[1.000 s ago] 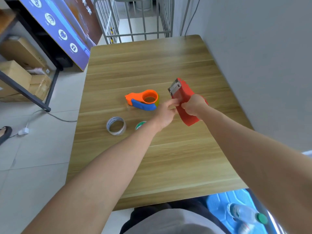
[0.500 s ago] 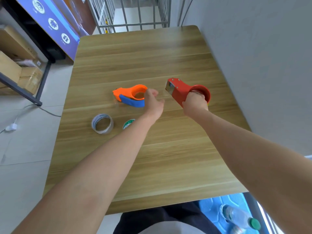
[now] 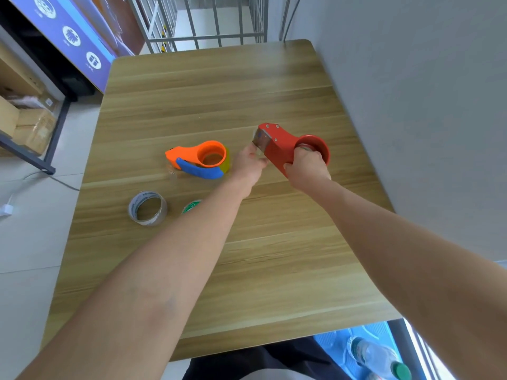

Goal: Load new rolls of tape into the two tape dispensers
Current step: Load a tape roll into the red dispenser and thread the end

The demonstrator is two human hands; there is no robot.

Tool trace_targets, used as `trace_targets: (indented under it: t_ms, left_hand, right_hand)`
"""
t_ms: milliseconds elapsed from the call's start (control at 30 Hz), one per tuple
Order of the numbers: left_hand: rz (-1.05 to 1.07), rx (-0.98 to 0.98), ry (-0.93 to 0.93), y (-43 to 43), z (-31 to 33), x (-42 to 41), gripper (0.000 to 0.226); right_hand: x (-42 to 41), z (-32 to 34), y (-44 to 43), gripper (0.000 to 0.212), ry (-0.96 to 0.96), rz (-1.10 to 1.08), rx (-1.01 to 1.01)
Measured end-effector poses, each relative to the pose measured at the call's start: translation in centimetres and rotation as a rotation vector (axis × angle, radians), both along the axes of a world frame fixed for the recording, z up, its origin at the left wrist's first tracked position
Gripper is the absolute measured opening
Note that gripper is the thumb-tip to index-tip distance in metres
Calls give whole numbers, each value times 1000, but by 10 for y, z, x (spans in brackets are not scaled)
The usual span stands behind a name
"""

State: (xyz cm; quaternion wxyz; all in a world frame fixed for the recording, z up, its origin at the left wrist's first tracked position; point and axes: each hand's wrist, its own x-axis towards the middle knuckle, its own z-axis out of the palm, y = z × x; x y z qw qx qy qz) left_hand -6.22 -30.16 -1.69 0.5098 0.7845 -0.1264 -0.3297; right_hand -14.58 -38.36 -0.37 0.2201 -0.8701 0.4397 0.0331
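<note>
My right hand (image 3: pixel 305 169) grips a red tape dispenser (image 3: pixel 282 145) above the wooden table (image 3: pixel 247 256), its metal blade end pointing left. My left hand (image 3: pixel 250 163) pinches the clear tape end just under that blade. An orange and blue tape dispenser (image 3: pixel 199 159) lies on the table to the left, a yellowish roll inside it. A clear tape roll (image 3: pixel 147 207) lies nearer on the left. Beside it a green-labelled roll (image 3: pixel 191 206) is partly hidden by my left forearm.
A grey wall runs along the table's right edge. A metal railing (image 3: pixel 197 20) stands beyond the far edge. Cardboard boxes on a shelf (image 3: pixel 24 122) are at far left. A blue bin with a plastic bottle (image 3: pixel 375 355) sits on the floor at bottom right.
The red dispenser went from upright to lying flatter. My left hand pulled away to the left half a second ago, and now it is back at the blade end.
</note>
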Motion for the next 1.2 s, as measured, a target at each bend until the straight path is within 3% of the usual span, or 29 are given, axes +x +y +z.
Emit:
trace_targets:
  t_ms: [333, 467, 700, 1033, 1200]
  left_hand:
    - [-200, 105, -160, -7, -5, -23, 47]
    - [-209, 99, -65, -5, -14, -19, 52]
    - [-31, 42, 165, -9, -42, -10, 36]
    - [88, 62, 255, -4, -65, 12, 49]
    - [179, 18, 345, 0, -64, 19, 46]
  right_hand:
    - [4, -14, -7, 32, 73, 13, -14]
    - [7, -27, -10, 32, 121, 18, -25]
    - [21, -58, -14, 29, 185, 67, -71]
    - [44, -82, -17, 22, 170, 144, -154]
    - [49, -81, -15, 28, 151, 150, -182]
